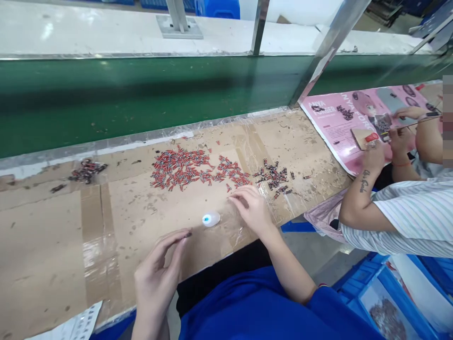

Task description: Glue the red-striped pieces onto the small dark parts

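My left hand point(161, 269) pinches a small dark part point(188, 234) between thumb and fingertips, just above the cardboard-covered bench point(141, 236). My right hand point(253, 210) is closed in a loose pinch at the near edge of a spread pile of small red-and-dark parts point(180, 167); what its fingertips hold, if anything, is too small to make out. Between my hands lies a small white translucent bottle point(211, 218) with a blue tip. Beside my right hand, to the right of the red pile, is a cluster of darker small parts point(274, 177).
Another dark cluster point(88, 171) sits at the left. A green conveyor belt point(141, 99) runs behind the bench, with metal posts point(318, 52) rising there. At the right, a co-worker's arms point(364, 189) work over a pink poster point(339, 127). Blue crates point(378, 293) stand below right.
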A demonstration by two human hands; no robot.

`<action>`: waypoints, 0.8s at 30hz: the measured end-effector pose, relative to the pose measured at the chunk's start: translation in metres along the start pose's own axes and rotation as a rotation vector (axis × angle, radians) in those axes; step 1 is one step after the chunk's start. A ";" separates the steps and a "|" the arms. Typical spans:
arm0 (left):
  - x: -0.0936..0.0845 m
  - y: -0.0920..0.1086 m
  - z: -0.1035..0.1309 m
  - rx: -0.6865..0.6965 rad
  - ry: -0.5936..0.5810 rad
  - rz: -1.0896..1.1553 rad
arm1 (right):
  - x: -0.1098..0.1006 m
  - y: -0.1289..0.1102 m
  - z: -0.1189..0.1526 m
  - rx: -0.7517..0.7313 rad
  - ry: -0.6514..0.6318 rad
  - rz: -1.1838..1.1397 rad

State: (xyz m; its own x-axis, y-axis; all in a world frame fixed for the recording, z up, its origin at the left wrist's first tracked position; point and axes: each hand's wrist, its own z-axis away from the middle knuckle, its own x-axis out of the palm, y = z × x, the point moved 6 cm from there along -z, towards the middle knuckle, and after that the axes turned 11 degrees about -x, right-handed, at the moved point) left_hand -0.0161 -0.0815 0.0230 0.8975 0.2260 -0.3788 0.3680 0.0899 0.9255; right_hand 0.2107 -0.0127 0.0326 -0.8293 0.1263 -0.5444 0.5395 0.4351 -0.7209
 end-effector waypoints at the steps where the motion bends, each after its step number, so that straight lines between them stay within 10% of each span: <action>1: 0.000 0.005 0.001 -0.001 0.008 0.037 | -0.007 -0.006 0.003 0.040 0.064 -0.080; 9: 0.009 0.057 0.009 0.094 -0.033 0.068 | -0.025 -0.079 0.014 0.035 0.092 -0.390; 24: 0.017 0.068 0.013 0.146 -0.075 0.083 | -0.008 -0.083 0.016 0.005 0.081 -0.324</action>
State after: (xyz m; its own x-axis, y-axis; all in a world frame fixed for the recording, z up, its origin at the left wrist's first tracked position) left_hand 0.0270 -0.0838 0.0798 0.9398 0.1529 -0.3057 0.3187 -0.0688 0.9454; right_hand 0.1750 -0.0641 0.0895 -0.9665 0.0528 -0.2512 0.2468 0.4599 -0.8530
